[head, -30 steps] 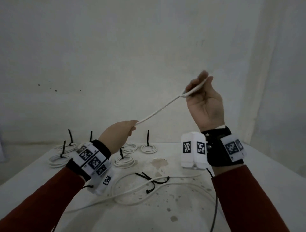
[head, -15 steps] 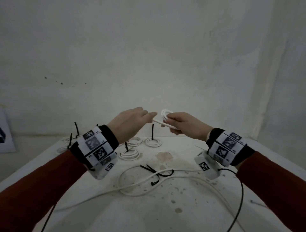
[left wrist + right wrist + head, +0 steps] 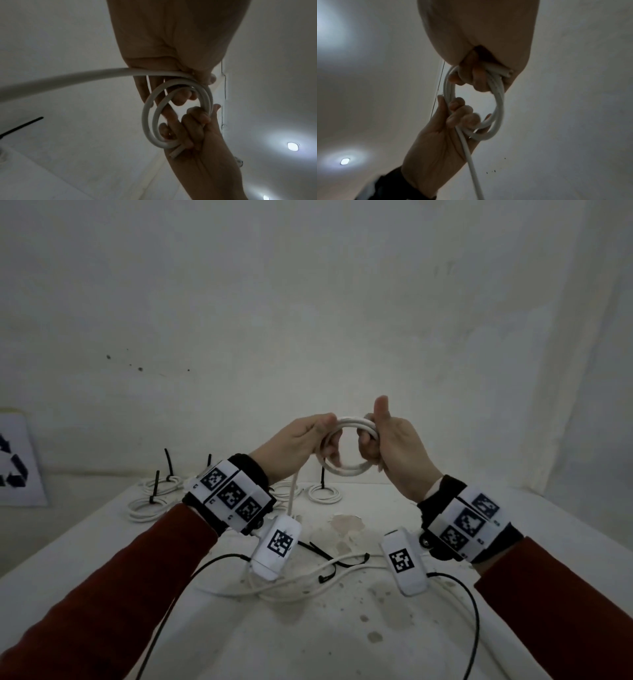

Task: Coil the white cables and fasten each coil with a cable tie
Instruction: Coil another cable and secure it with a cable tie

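Observation:
Both hands hold a small coil of white cable [image 3: 347,470] in the air above the table. My right hand [image 3: 394,446] grips the coil's right side, fingers curled through the loops and thumb up. My left hand [image 3: 301,443] grips the left side with curled fingers. In the left wrist view the coil [image 3: 152,117] shows two or three loops, with the cut end under the right hand's fingers. The cable's loose tail [image 3: 293,494] hangs from the left hand down to the table. Loose black cable ties [image 3: 339,563] lie on the table below.
Several tied white coils [image 3: 323,493] with upright black ties sit along the back of the white table [image 3: 342,645]. More loose white cable [image 3: 308,587] snakes across the middle. A recycling sign [image 3: 15,463] leans at far left. A white wall stands close behind.
The cable was stretched straight between the hands a second ago. The hands have come together and the cable is wound into a small coil held by both.

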`<action>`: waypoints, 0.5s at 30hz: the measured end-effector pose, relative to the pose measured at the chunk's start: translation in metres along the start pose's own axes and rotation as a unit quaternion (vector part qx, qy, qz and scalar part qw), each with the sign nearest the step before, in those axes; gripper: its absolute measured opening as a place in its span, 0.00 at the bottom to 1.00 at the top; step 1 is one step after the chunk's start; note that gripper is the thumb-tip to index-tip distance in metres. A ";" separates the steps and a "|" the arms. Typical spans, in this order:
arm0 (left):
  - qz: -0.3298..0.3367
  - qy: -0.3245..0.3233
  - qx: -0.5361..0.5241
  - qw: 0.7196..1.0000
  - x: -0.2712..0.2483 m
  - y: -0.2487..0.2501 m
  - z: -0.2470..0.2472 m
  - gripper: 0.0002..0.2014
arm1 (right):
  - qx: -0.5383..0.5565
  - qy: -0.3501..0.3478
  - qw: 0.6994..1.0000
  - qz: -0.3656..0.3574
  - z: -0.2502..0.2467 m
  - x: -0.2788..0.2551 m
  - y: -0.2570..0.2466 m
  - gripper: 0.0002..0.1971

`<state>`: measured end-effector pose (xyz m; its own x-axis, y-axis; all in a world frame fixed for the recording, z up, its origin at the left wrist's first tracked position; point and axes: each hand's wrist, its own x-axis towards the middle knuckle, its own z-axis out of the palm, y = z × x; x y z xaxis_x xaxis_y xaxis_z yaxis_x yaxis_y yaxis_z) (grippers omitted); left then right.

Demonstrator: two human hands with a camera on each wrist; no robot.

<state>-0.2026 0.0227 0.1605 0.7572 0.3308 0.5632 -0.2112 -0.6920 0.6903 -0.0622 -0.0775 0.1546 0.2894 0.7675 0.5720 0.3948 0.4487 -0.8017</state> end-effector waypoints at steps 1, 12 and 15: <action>-0.010 0.009 -0.006 1.000 0.000 0.000 0.002 0.18 | -0.036 -0.018 0.999 -0.010 -0.001 -0.002 0.002 0.31; 0.006 0.031 0.046 0.998 0.004 0.001 0.010 0.19 | 0.235 -0.159 0.951 0.125 -0.006 -0.012 0.001 0.18; 0.016 0.034 0.076 0.996 0.007 0.001 0.010 0.15 | 0.322 -0.156 0.921 0.156 -0.021 -0.007 -0.005 0.21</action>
<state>-0.1907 0.0180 0.1603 0.7072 0.3453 0.6170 -0.1353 -0.7904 0.5974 -0.0483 -0.0946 0.1584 -0.0025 0.9543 0.2990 -0.2938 0.2851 -0.9124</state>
